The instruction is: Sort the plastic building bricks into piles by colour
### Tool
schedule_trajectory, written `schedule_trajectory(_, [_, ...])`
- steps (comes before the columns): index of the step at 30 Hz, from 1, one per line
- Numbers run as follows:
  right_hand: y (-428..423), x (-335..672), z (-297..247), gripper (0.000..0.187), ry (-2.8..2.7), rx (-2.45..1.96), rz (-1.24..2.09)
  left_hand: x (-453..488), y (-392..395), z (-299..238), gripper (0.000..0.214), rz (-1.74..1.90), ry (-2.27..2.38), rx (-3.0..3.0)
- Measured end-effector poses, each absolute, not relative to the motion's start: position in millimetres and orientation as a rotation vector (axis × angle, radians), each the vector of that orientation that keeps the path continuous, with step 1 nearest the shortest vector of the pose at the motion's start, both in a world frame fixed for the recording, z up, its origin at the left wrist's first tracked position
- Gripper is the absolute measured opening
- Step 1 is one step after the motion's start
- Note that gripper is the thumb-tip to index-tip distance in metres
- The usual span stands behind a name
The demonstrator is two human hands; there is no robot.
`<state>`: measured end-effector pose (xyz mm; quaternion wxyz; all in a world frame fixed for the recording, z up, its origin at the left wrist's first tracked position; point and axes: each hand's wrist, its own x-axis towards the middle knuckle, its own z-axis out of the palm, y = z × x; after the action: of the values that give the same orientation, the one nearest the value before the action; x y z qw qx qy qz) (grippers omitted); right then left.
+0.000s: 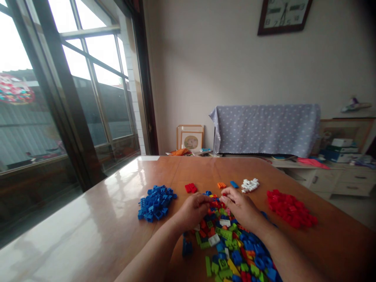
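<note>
A mixed pile of toy building bricks (pixel 226 234) in green, blue, red, yellow, orange and white spreads over the near middle of the table. Over its far left side, my left hand (pixel 195 209) has its fingers pinched together; what they hold, if anything, I cannot make out. My right hand (pixel 241 205) is above the pile's far right side, closed on a small red brick (pixel 224 194) that shows between thumb and finger. The two hands' fingertips face each other, a small distance apart. Both forearms partly hide the pile.
On the wooden table (pixel 102 231) lie a heap of blue bricks (pixel 155 203) at left and a red heap (pixel 290 208) at right. Beyond my hands are red bricks (pixel 190 188), an orange brick (pixel 221 185), a blue brick (pixel 234 184) and white bricks (pixel 250 185).
</note>
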<state>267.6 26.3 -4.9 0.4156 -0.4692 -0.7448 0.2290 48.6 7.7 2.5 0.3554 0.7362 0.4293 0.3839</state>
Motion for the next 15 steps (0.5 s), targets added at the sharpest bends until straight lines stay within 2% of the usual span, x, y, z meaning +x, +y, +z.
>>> schedule_trajectory(7, [31.0, 270.7, -8.0, 0.024, -1.861, -1.153, 0.595, 30.1, 31.4, -7.2, 0.031, 1.439, 1.288, 1.464])
schedule_trajectory(15, [36.1, 272.8, -9.5, 0.025, -1.823, -1.148, 0.539, 15.1, 39.7, -9.2, 0.053, 1.478, 1.28, 1.153])
